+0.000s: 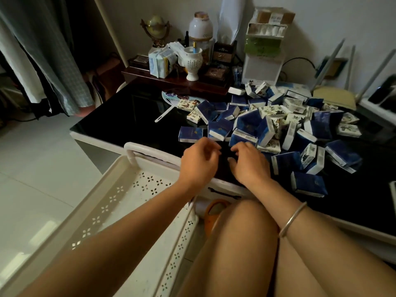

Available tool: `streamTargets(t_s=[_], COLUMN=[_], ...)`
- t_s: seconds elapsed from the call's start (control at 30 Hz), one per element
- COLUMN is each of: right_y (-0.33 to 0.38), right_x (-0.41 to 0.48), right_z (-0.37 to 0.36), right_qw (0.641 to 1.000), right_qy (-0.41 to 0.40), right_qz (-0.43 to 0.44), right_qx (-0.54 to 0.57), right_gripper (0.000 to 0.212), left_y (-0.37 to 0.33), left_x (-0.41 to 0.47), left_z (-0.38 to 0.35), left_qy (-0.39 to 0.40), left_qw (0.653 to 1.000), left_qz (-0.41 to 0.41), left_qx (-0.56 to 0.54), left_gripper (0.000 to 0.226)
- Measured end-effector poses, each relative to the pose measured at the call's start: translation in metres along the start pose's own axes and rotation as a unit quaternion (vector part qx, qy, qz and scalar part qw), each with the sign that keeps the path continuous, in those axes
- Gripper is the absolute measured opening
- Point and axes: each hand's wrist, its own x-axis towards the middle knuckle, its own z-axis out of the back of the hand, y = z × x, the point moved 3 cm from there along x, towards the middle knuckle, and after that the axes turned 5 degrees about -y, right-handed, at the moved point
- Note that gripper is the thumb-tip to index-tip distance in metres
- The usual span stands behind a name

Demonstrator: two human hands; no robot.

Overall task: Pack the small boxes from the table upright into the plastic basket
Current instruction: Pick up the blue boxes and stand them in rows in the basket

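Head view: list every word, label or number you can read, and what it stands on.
No text can be read.
white vase: columns of dark characters, too small to read.
blue boxes: gold mark, blurred.
top carton: white label, blurred.

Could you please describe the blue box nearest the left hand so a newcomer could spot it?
On the black table, find the heap of small boxes. At its left fringe, beyond the left hand, one blue box lies flat, apart from its tumbled neighbours.
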Motion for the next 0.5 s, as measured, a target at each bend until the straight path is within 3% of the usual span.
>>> streamTargets(t_s=[0.17, 0.37, 0.5], right_y=[-0.031, -0.046, -0.054], right_x=[0.025, 0.049, 0.059], right_z=[0.007, -0.008, -0.013], right_qw=[0.998, 0.998, 0.997], right_qy=[-0.020, -0.010, -0.016], right_qz=[-0.024, -0.039, -0.053], right_qx=[-0.050, -0.057, -0.054], right_gripper=[0.060, 0.061, 0.055], left_y=[0.008, 0.033, 0.040], left_x=[0.062, 0.117, 0.126], left_z=[-0.042, -0.067, -0.080], left_qy=[-0.006, 0.011, 0.032], left_qw=[0.994, 0.970, 0.966], left_qz=[-0.018, 0.009, 0.024], left_qx=[0.105, 0.242, 0.255], left_gripper=[0.025, 0.045, 0.055])
